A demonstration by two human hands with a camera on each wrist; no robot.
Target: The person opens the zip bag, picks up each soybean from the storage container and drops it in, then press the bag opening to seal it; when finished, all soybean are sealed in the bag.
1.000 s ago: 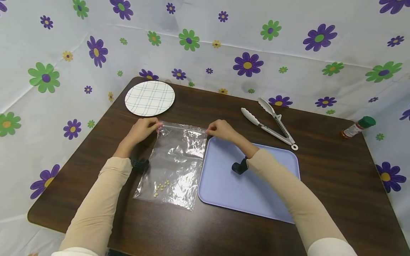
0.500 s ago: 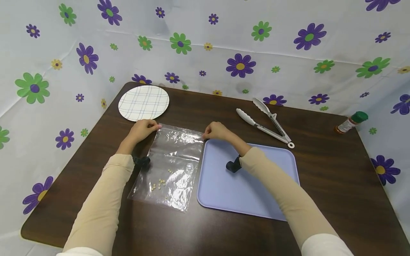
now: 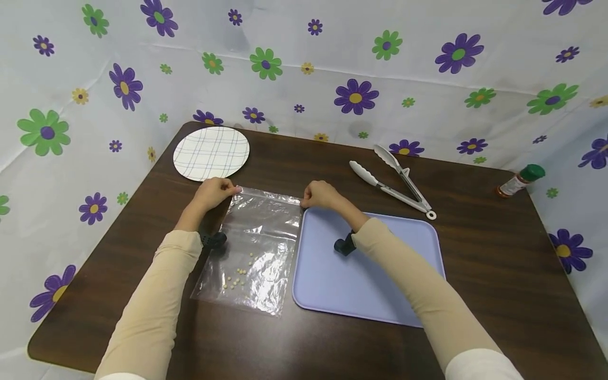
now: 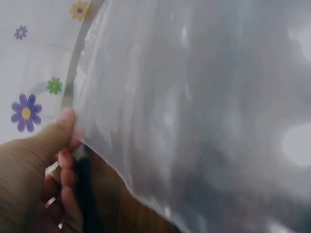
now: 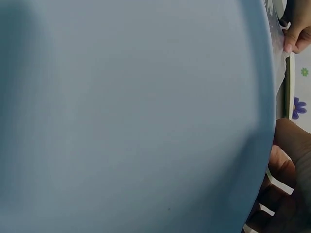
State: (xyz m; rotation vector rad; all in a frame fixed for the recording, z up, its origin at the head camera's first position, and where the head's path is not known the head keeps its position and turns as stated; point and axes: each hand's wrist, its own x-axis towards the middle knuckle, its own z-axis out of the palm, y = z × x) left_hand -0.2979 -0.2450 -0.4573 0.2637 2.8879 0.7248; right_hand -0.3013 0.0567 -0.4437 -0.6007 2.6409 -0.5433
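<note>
both grips (image 3: 215, 192) (image 3: 321, 194) pinch bag (image 3: 256, 248) top corners, l & r.

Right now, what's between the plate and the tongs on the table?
Only bare brown table lies between the plate and the tongs. The head view shows it. The bag and both hands sit nearer the person, outside that stretch.

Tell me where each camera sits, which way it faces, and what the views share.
Head: high, looking down at table; both sleeved arms, left hand and right hand pinching the bag.
Left wrist: low, looking along the bag; thumb and fingers show.
Right wrist: close over the tray; fingers at the edge.
Shared: the bag and tray.
</note>
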